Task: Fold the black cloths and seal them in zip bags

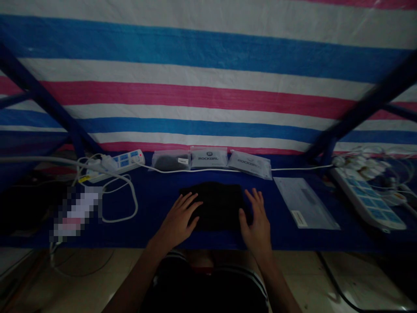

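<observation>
A black folded cloth item (220,206) lies flat on the blue shelf (156,195) in front of me; its exact kind is too dark to tell. My left hand (182,217) rests on its left edge, fingers spread. At its right edge lies my right hand (256,221), fingers stretched out and thumb apart from them. To the right of that hand is a flat clear plastic bag (306,202) with a white label near its front end.
Along the back lie a bag with dark contents (171,161) and two printed bags (209,158) (250,164), behind a white cable (195,171). Power strips stand left (125,161) and right (368,200). Blue posts and a striped sheet (208,95) bound the space.
</observation>
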`<action>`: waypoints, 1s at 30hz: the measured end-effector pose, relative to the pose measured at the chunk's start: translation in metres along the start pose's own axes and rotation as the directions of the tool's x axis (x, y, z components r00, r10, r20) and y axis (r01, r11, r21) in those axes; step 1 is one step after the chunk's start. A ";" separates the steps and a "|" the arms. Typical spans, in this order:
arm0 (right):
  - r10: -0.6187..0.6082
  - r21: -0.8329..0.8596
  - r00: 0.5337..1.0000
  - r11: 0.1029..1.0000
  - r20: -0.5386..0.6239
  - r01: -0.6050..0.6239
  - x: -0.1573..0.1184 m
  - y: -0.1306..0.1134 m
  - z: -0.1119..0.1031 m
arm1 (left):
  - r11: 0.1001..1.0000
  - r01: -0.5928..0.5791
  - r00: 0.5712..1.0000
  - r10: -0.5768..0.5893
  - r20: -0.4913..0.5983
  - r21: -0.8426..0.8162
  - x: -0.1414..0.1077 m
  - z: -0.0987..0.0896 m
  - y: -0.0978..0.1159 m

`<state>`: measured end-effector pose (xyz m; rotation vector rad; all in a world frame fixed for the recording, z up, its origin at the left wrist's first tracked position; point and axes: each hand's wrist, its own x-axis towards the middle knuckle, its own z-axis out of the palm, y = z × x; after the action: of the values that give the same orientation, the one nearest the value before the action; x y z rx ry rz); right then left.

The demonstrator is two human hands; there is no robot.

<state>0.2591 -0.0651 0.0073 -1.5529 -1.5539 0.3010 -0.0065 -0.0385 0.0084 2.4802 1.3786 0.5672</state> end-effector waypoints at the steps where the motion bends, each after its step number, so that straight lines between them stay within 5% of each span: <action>1: -0.066 -0.038 0.994 0.997 0.087 0.069 0.004 -0.005 0.005 | 1.000 0.018 1.000 -0.018 -0.022 0.013 0.005 0.001 0.004; 4: -0.176 -0.100 0.944 0.972 0.280 0.211 0.014 -0.015 0.029 | 0.997 0.073 0.993 -0.070 -0.092 0.035 0.020 0.012 0.021; 9: -0.176 -0.234 0.896 0.928 0.408 0.289 0.020 -0.014 0.059 | 0.991 0.117 0.984 -0.106 -0.146 0.069 0.029 0.039 0.036; 21: -0.151 -0.412 0.903 0.851 0.402 0.326 0.028 0.017 0.042 | 0.977 0.117 0.992 -0.105 -0.074 0.179 0.023 0.028 0.018; 30: -0.057 -0.484 0.940 0.846 0.336 0.225 0.055 0.060 0.032 | 0.969 0.196 0.970 -0.168 -0.174 0.154 0.022 0.033 -0.008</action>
<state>0.2869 0.0081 -0.0313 -1.8449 -2.1173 0.0350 0.0130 -0.0162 -0.0191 2.4438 1.7645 0.6442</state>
